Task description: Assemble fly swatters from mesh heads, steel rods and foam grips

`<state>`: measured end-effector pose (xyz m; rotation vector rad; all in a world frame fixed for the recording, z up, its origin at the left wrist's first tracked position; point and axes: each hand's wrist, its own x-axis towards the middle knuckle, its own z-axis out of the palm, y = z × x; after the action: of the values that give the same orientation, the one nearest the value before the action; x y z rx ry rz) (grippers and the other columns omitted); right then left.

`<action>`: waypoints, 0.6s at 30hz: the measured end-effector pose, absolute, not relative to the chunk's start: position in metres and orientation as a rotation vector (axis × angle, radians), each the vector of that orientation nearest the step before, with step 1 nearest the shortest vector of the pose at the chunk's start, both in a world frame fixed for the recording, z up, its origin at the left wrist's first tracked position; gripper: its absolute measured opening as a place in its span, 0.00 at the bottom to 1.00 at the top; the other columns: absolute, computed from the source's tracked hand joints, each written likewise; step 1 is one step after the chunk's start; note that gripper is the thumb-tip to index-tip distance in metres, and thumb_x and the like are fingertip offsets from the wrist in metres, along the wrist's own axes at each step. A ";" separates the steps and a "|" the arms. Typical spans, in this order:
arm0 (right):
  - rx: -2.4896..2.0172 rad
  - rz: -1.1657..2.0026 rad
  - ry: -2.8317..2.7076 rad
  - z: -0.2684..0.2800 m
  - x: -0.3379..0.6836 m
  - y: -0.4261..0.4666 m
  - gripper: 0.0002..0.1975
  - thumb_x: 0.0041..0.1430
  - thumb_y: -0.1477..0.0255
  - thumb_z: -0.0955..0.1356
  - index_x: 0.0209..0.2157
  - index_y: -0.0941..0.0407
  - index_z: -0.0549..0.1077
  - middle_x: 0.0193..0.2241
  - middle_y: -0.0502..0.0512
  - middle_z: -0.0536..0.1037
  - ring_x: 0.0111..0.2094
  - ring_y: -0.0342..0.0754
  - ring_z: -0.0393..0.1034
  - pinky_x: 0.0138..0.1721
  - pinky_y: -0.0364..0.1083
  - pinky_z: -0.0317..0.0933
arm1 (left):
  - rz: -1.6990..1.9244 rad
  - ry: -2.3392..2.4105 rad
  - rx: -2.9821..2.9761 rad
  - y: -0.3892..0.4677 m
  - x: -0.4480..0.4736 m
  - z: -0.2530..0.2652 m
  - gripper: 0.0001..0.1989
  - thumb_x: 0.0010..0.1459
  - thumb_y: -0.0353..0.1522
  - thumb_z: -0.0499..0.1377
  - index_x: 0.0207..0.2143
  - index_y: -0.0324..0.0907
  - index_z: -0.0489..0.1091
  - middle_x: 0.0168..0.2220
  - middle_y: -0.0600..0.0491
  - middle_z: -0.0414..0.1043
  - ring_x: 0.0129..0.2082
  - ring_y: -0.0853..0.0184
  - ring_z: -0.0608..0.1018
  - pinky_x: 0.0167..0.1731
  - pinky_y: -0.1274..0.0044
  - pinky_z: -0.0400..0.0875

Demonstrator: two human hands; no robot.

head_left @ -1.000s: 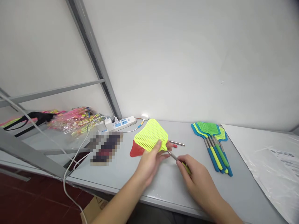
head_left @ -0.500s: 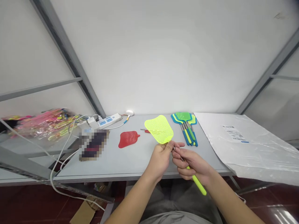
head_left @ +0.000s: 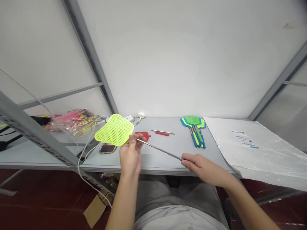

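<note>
A yellow-green fly swatter (head_left: 116, 130) is stretched between my two hands, its metal telescopic rod drawn out long. My left hand (head_left: 131, 156) is closed around the neck, just below the perforated head. At the other end my right hand (head_left: 201, 167) grips the lower part of the rod; the handle is hidden in or behind it. Behind my left hand lies a red swatter head (head_left: 144, 134), partly covered. Beside it on the table are a thin metal rod (head_left: 165, 131) and a red handle (head_left: 162, 134).
Several assembled fly swatters (head_left: 195, 131), blue, green and yellow, lie stacked toward the back. White plastic sheeting (head_left: 230, 150) with a label covers the table's right side. At left are bagged colourful items (head_left: 74, 121), a white cable (head_left: 80, 172) and a grey shelf post (head_left: 35, 131).
My hands have moved apart, and the swatter's rod has been pulled out long between them. The swatter head has moved left, uncovering the metal rod and red handle. The view has shifted left.
</note>
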<state>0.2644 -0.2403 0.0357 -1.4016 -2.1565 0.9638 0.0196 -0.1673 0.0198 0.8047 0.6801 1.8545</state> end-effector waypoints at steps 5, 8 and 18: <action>-1.577 0.580 -2.243 0.037 0.277 -0.238 0.16 0.67 0.62 0.57 0.27 0.53 0.64 0.24 0.49 0.70 0.27 0.46 0.63 0.29 0.44 0.50 | 1.854 0.676 0.664 -0.188 0.051 -0.003 0.14 0.58 0.42 0.61 0.34 0.40 0.74 0.39 0.49 0.75 0.38 0.67 0.77 0.42 0.71 0.72; -1.634 0.388 -2.239 0.027 0.275 -0.236 0.15 0.67 0.63 0.57 0.27 0.53 0.64 0.25 0.51 0.72 0.27 0.47 0.65 0.28 0.44 0.50 | 1.657 0.667 0.716 -0.201 0.080 -0.022 0.14 0.61 0.42 0.58 0.36 0.40 0.74 0.41 0.46 0.75 0.45 0.64 0.75 0.43 0.71 0.71; -1.544 -0.019 -2.336 -0.007 0.297 -0.219 0.16 0.70 0.64 0.55 0.31 0.52 0.65 0.27 0.49 0.73 0.27 0.46 0.66 0.29 0.44 0.50 | 1.972 0.639 0.562 -0.170 0.010 -0.004 0.11 0.57 0.39 0.62 0.30 0.40 0.71 0.30 0.55 0.72 0.32 0.71 0.75 0.39 0.74 0.70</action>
<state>0.2970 -0.2187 -0.0074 -1.5439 -2.3355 -0.0188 0.0105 -0.1697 -0.0041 0.5624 0.6387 1.9717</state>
